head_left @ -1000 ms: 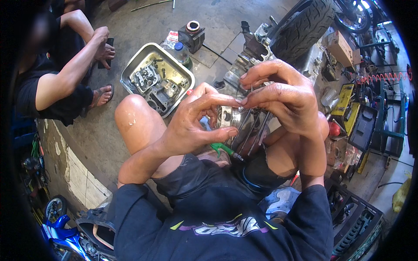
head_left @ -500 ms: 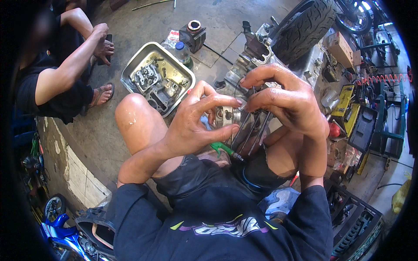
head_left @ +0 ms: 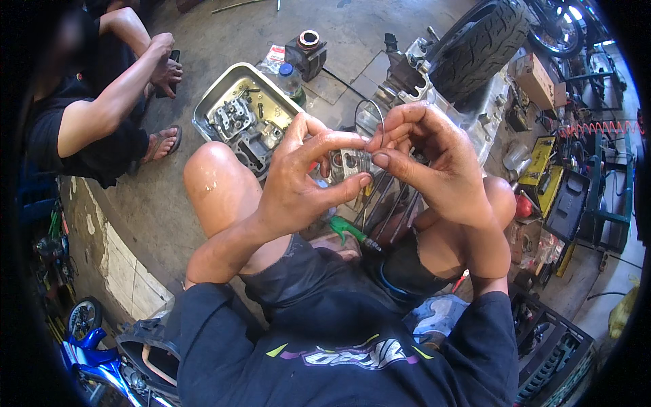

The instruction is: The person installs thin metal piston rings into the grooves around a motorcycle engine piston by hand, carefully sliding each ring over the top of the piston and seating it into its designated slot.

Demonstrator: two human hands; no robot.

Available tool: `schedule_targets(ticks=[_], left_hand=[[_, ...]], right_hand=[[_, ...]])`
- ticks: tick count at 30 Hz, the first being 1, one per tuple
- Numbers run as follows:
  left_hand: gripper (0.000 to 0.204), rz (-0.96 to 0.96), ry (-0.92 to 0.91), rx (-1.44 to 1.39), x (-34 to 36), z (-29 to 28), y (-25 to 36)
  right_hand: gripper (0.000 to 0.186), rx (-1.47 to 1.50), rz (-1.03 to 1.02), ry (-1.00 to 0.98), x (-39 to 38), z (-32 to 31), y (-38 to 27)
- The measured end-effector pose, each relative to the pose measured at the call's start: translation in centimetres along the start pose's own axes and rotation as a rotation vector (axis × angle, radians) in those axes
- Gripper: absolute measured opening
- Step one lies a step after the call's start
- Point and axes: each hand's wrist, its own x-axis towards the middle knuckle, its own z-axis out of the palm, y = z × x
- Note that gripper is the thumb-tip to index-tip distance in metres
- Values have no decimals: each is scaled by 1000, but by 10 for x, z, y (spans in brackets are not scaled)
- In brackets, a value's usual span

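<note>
A silver piston (head_left: 349, 161) sits between the curved fingers and thumb of my left hand (head_left: 288, 176), its grooved end turned to the right. Beside that end, my right hand (head_left: 441, 166) pinches a thin dark piston ring (head_left: 382, 121) between thumb and fingers. The ring stands up above the piston's edge, and its lower part is hidden by my fingertips. A green air blow gun (head_left: 347, 229) lies below the piston, by my lap.
Ahead left, a cream tray (head_left: 199, 102) holds metal engine parts. A bottle (head_left: 290, 80) and dark cylinder block (head_left: 308, 61) stand behind it. An engine case (head_left: 407, 74) and tyre (head_left: 481, 51) are ahead right. Another person's hand (head_left: 166, 76) holds a dark object at left.
My right hand has turned, bringing its thumb up near the piston's grooved end. The ring now shows clearly, standing above the piston. My left hand still holds the piston.
</note>
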Motion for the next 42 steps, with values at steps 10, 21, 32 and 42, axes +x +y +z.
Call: schedule_targets(ticks=[10, 21, 32, 42], left_hand=[[51, -43, 165, -326, -1, 8, -11], [56, -239, 119, -779, -1, 6, -1], [48, -157, 93, -818, 4, -3, 2], [50, -129, 200, -812, 3, 0, 2]], right_hand=[[21, -217, -303, 71, 2, 9, 8], [25, -512, -623, 97, 8, 15, 13], [24, -690, -713, 98, 11, 10, 14], [27, -617, -781, 298, 5, 32, 15]])
